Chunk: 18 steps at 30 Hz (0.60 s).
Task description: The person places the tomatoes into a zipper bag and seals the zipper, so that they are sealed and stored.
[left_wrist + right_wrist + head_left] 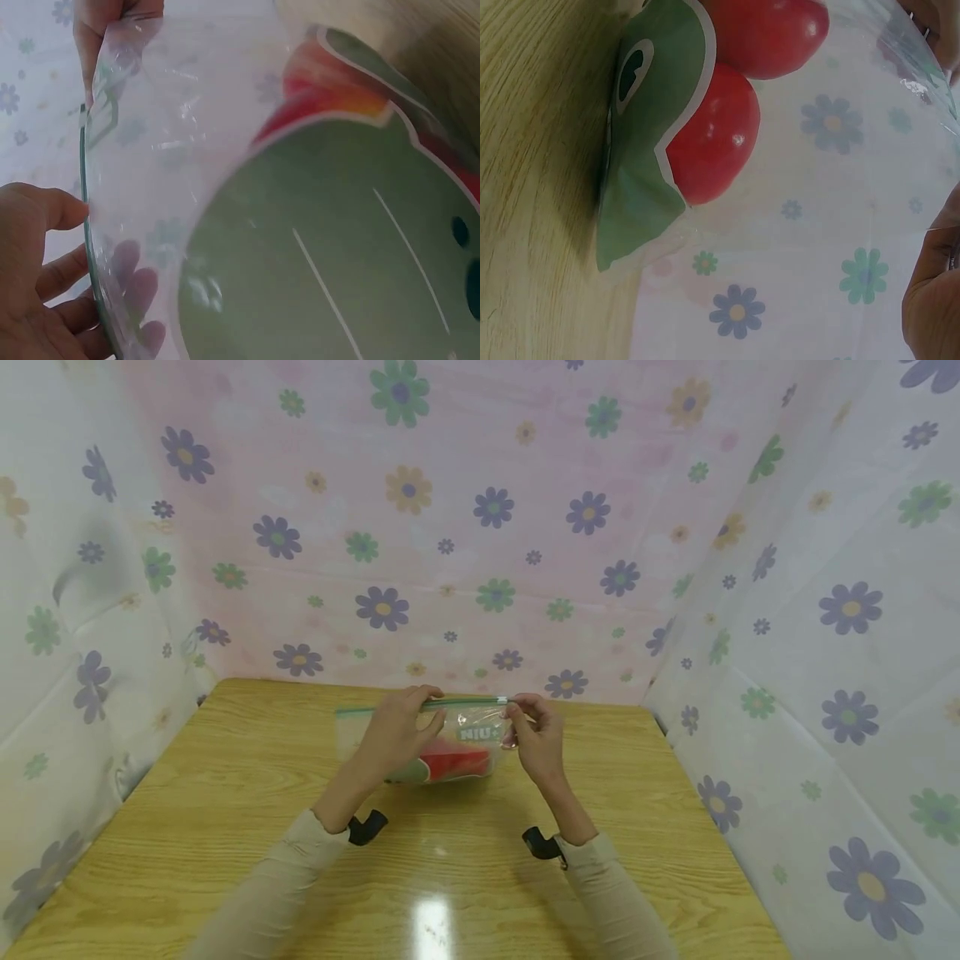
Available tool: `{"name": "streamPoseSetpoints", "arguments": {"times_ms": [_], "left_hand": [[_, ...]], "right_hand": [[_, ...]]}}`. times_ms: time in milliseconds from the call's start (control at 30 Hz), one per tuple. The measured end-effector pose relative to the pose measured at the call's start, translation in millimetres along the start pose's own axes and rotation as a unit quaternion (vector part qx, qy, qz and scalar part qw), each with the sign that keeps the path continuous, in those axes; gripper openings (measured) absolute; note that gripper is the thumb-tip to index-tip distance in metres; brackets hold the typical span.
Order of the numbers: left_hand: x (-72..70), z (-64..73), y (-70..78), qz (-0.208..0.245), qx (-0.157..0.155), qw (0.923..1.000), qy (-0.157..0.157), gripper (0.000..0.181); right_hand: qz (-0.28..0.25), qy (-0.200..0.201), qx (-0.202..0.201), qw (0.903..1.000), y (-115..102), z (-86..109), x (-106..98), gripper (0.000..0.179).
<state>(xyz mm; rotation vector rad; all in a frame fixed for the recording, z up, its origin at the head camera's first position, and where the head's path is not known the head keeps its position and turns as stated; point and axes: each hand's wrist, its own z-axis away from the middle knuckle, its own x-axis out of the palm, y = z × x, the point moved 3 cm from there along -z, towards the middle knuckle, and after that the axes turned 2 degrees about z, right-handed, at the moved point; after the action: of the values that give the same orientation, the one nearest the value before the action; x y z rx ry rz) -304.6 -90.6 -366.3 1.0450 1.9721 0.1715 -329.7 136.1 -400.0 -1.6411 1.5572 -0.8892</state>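
A clear zip bag (476, 718) with a green zip strip is held up on its long side over the table. Inside it are glossy, rounded red things (716, 139) that look like tomatoes, partly behind the bag's printed green shape (300, 247). My left hand (393, 735) grips the top edge near the middle, thumb on the near side and fingers over the strip. At the strip's right end my right hand (540, 739) pinches the corner, right beside a small pale slider (502, 700).
The wood-grain table (225, 827) spreads out around the bag. Flower-printed cloth (450, 527) stands behind and on both sides. A black wrist mount (367, 828) sticks out under the left wrist, another black mount (540, 843) by the right.
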Motion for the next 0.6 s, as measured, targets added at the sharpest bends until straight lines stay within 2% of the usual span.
{"name": "streamPoseSetpoints", "arguments": {"times_ms": [300,467,600], "left_hand": [[19.2,-16.0,19.2,0.051,0.006,0.9986,-0.015,0.020],[23.2,-19.6,26.7,0.067,0.009,0.9977,-0.005,0.019],[25.8,-19.7,28.3,0.085,-0.003,0.9963,0.007,0.018]], "right_hand": [[-0.001,-0.006,0.000,1.0000,-1.9,-0.2,7.4,0.020],[-0.009,-0.002,0.004,1.0000,-5.3,1.3,11.5,0.020],[-0.011,-0.004,0.001,0.9999,-4.5,3.9,12.8,0.019]]}}
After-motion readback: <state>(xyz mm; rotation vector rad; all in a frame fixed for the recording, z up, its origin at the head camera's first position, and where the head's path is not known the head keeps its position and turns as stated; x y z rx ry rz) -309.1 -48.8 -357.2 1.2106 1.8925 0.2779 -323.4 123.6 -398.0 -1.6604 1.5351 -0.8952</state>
